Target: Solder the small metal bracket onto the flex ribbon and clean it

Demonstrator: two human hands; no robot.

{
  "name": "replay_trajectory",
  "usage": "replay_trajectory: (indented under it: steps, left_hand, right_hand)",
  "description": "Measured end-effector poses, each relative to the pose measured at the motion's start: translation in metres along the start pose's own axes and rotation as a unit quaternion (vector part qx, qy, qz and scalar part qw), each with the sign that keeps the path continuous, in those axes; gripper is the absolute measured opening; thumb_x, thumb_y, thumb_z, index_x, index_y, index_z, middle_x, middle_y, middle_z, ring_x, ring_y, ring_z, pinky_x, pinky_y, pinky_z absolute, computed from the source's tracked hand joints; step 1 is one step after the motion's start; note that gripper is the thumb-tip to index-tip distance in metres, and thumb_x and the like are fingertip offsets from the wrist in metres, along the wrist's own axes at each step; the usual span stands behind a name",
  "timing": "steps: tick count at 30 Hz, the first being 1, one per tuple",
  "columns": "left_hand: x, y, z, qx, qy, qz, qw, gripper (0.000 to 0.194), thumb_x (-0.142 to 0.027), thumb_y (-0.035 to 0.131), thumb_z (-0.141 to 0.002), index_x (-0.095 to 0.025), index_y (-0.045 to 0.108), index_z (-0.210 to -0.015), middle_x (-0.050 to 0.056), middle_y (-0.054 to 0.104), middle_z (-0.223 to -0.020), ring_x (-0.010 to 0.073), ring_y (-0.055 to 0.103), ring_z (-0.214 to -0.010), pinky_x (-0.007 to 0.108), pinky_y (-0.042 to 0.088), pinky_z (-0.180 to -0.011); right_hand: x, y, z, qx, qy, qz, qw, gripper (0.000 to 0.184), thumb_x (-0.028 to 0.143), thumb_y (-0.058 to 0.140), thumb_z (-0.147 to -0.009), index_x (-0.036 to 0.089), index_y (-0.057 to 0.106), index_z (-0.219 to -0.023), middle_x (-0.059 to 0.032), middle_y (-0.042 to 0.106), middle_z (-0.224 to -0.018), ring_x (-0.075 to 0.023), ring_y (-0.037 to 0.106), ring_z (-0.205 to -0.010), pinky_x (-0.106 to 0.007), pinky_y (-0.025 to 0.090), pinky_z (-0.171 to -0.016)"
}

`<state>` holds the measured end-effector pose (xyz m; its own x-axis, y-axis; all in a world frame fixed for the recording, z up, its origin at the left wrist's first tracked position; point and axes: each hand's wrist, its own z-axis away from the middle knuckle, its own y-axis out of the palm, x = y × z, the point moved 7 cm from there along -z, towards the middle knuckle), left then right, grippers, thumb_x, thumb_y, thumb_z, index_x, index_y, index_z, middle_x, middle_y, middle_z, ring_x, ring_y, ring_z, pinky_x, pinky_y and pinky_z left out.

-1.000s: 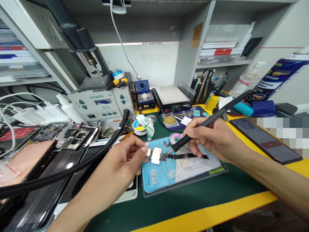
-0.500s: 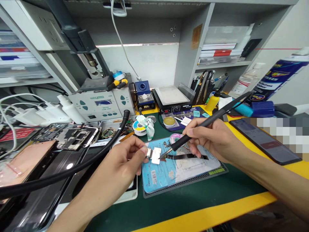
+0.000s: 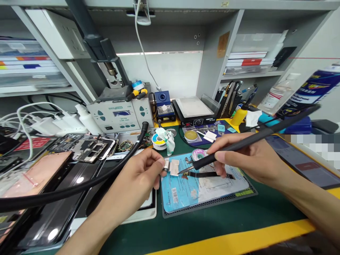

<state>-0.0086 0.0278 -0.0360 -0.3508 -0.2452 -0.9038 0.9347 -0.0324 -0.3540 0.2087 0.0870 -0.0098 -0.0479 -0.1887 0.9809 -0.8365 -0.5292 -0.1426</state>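
Observation:
My left hand [image 3: 145, 168], closed in a pinch at the centre, grips a small silver-and-white flat piece [image 3: 174, 167] by its left end. A soldering iron [image 3: 233, 147] lies across my right hand [image 3: 252, 159], its black handle held like a pen. The iron's metal tip is at the right edge of the flat piece; I cannot tell whether they touch. Beneath them, a thin black flex cable [image 3: 204, 174] stretches over a blue-and-white printed sheet [image 3: 170, 203]. My right fingertips hang close above the cable's right part.
A thick black hose [image 3: 106, 179] crosses the left side above several phone parts. Behind stand a hot-air station [image 3: 119, 115], a soldering station [image 3: 163, 106] and a hot plate [image 3: 196, 109]. A pink-labelled spool [image 3: 198, 154] and a flux tin [image 3: 191, 135] sit nearby. A phone [image 3: 308, 163] lies right.
The view has swung left, so everything appears further right. Both hands keep their holds. The iron's tip has drawn slightly right relative to the flat piece, which now looks darker.

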Motion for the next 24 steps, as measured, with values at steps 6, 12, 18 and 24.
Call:
replay_trajectory:
  steps: [6,12,18,24]
  left_hand:
    - [-0.001,-0.011,0.001,-0.063,-0.005,0.041,0.997,0.032,-0.051,0.056,-0.089,-0.021,0.054,-0.079,-0.003,0.057,-0.057,0.0122,0.043,-0.044,0.024,0.032,-0.043]
    - [0.004,-0.012,-0.001,-0.046,-0.001,0.046,0.998,0.031,-0.051,0.058,-0.089,-0.021,0.054,-0.081,-0.002,0.061,-0.06,0.0122,0.045,-0.043,0.024,0.031,-0.042]
    - [0.0,-0.011,0.002,-0.057,-0.005,0.089,0.994,0.029,-0.049,0.06,-0.087,-0.021,0.054,-0.078,-0.003,0.058,-0.056,0.0118,0.042,-0.044,0.023,0.032,-0.04]
    - [0.0,-0.01,0.0,-0.045,-0.002,0.11,0.993,0.029,-0.048,0.061,-0.087,-0.021,0.053,-0.08,-0.002,0.058,-0.058,0.0112,0.041,-0.046,0.021,0.033,-0.04]
  right_hand:
    - [0.029,0.0,0.013,-0.052,-0.126,0.163,0.977,0.011,0.018,0.072,-0.086,0.025,0.078,-0.093,-0.0012,0.074,-0.066,-0.0169,0.07,-0.059,-0.026,0.058,-0.057]
    - [0.046,0.013,0.027,-0.041,-0.26,0.286,0.921,0.028,0.007,0.07,-0.08,0.028,0.076,-0.097,-0.002,0.076,-0.075,-0.0202,0.072,-0.069,-0.029,0.058,-0.063]
    - [0.05,0.028,0.038,-0.03,-0.328,0.327,0.886,0.039,0.004,0.068,-0.073,0.027,0.074,-0.104,-0.0057,0.078,-0.087,-0.0214,0.075,-0.076,-0.026,0.06,-0.065]
    - [0.052,0.03,0.038,-0.031,-0.338,0.316,0.886,0.044,0.002,0.064,-0.068,0.028,0.076,-0.102,-0.0057,0.075,-0.082,-0.0194,0.072,-0.065,-0.025,0.058,-0.056]
